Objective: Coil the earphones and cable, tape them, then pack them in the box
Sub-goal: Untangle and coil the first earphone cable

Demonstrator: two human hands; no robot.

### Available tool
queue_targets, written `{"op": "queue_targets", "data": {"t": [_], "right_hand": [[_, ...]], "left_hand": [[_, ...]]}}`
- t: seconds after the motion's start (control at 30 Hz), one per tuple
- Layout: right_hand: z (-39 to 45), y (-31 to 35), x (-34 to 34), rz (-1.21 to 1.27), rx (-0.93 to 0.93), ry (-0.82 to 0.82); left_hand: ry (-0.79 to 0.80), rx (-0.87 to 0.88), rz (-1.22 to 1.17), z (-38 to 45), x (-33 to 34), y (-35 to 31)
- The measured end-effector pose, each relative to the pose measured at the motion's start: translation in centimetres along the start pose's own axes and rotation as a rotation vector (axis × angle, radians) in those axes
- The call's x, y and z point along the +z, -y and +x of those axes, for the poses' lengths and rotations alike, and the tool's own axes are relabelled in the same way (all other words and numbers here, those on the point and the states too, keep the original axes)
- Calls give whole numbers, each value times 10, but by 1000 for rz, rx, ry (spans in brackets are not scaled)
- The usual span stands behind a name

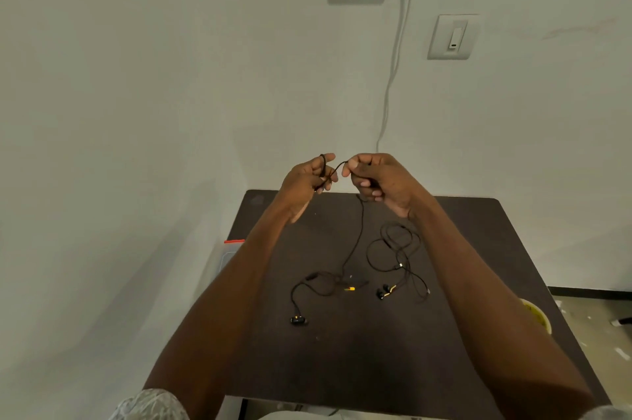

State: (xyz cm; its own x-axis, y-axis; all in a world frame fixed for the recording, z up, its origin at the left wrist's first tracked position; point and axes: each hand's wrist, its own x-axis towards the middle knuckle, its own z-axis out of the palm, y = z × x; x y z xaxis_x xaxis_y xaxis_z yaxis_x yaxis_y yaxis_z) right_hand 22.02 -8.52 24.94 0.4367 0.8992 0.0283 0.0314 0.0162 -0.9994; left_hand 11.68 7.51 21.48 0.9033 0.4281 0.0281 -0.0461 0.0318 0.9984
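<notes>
Earphone cable [355, 235] looped between both hands.

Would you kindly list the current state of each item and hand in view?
left hand: raised, cord looped round its fingers
right hand: raised, pinching the cord
held earphone cord: partly wound, rest trailing onto table
second earphones: loose, uncoiled on table
table: bearing both cords
wall switch: position unclear

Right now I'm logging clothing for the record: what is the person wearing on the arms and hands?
Both forearms are bare. The left hand and right hand wear no gloves or visible rings. A pale, mottled short sleeve shows at the left upper arm.
</notes>
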Motion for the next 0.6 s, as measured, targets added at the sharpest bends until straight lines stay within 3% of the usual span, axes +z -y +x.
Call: {"op": "queue_targets", "data": {"t": [0.23, 0.5, 0.6], "right_hand": [[12, 6, -8, 2, -51, -49], [29, 3, -14, -121, -38, -237], [33, -7, -11, -132, -18, -254]], "left_hand": [[73, 15, -66, -6, 3, 5], [160, -23, 1, -12, 10, -3], [204, -12, -145, -16, 14, -8]]}}
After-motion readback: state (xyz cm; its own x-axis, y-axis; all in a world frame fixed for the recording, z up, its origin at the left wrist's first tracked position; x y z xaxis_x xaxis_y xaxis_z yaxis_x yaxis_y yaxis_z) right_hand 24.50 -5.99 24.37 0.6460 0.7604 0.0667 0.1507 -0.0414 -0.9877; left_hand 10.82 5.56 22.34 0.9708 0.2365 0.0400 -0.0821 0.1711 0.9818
